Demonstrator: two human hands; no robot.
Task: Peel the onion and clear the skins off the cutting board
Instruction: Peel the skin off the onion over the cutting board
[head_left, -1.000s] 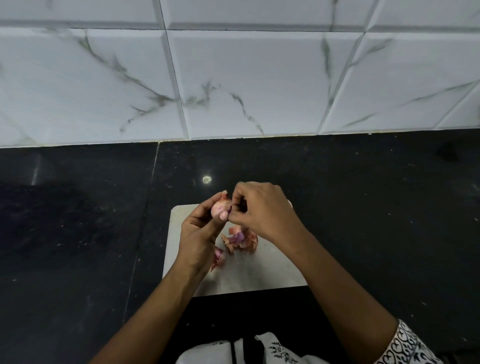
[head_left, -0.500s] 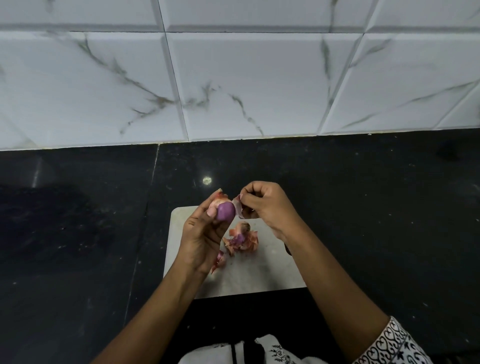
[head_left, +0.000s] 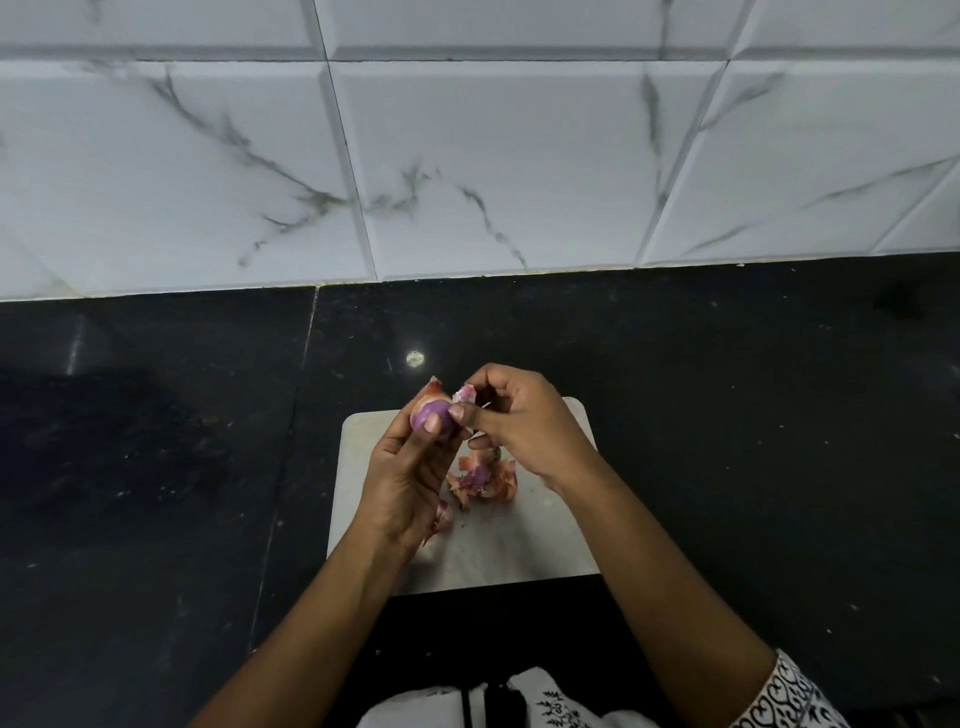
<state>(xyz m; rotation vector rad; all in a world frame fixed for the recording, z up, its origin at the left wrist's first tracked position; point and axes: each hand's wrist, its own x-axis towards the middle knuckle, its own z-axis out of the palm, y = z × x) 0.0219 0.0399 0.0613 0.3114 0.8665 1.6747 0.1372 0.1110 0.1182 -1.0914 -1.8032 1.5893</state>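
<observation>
A small purple onion (head_left: 432, 412) is held above the far left part of the pale cutting board (head_left: 514, 551). My left hand (head_left: 408, 475) grips it from below, thumb on its front. My right hand (head_left: 519, 421) pinches a pale strip of skin (head_left: 464, 395) at the onion's top right. A pile of peeled pink and orange skins (head_left: 483, 480) lies on the middle of the board, and one more scrap (head_left: 441, 517) lies under my left wrist.
The board sits on a black stone counter (head_left: 753, 441) that stretches left and right. A white marbled tile wall (head_left: 493, 156) rises behind it. My patterned white sleeve (head_left: 784, 696) and clothing show at the bottom edge.
A strip of skin has come off the onion, baring its purple flesh. My right hand pulled a little to the right, then came back to the onion's top.
</observation>
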